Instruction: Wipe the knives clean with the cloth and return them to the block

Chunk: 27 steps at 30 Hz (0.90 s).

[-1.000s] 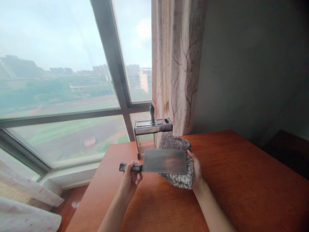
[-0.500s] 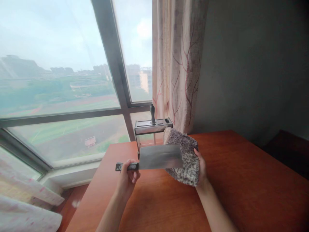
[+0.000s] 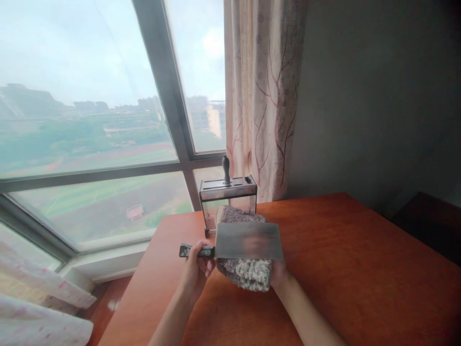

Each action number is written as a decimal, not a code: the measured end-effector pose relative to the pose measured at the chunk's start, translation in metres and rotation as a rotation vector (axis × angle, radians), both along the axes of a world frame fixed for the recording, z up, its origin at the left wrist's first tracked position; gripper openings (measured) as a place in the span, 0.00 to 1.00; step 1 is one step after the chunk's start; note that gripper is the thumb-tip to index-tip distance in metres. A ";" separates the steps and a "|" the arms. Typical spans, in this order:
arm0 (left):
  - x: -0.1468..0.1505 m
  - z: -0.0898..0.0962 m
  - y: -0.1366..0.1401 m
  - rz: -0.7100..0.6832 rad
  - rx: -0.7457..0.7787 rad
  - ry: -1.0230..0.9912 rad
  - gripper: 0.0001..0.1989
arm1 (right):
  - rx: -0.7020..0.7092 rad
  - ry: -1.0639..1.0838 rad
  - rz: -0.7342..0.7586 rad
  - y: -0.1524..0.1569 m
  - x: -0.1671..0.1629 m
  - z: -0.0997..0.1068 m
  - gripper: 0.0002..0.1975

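My left hand (image 3: 200, 263) is closed around the black handle of a cleaver (image 3: 248, 240), whose broad blade points right with one flat side toward me. Behind the blade is a fluffy grey and white cloth (image 3: 248, 274), showing above and below it. My right hand (image 3: 278, 269) holds the cloth from the right side; its fingers are mostly hidden behind the blade and cloth. Whether the cloth presses on the blade's far side I cannot tell.
A knife block (image 3: 227, 188) with clear sides and one dark-handled tool in its top slot stands behind the cloth on the reddish wooden table (image 3: 342, 250). Beyond are a window (image 3: 90, 120) and a curtain (image 3: 266, 96).
My right hand has carried the cloth left and slightly down behind the blade. The cleaver has shifted a little right and down in my left hand.
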<state>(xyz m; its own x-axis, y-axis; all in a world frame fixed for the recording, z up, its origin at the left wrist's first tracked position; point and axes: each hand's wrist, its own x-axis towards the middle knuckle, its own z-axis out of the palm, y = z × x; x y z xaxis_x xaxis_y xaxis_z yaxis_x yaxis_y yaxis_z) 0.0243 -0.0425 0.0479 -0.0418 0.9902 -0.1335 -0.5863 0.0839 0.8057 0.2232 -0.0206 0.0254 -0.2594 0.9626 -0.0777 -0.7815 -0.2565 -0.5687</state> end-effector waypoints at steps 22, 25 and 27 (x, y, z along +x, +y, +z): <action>-0.017 0.010 0.005 0.079 0.000 -0.058 0.08 | -0.094 0.064 0.158 0.004 0.041 0.026 0.16; -0.017 0.009 0.006 0.075 0.003 -0.064 0.08 | -0.104 0.065 0.105 0.008 0.049 0.025 0.17; -0.015 0.008 0.006 0.068 0.007 -0.070 0.08 | -0.109 0.069 0.076 0.009 0.051 0.024 0.18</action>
<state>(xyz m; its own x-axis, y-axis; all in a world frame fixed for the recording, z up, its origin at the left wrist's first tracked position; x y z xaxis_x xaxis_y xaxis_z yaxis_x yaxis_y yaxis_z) 0.0089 -0.0370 0.0555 -0.0997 0.9863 -0.1316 -0.6456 0.0366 0.7628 0.2743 -0.0111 0.0493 -0.3392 0.9270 -0.1598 -0.7939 -0.3732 -0.4800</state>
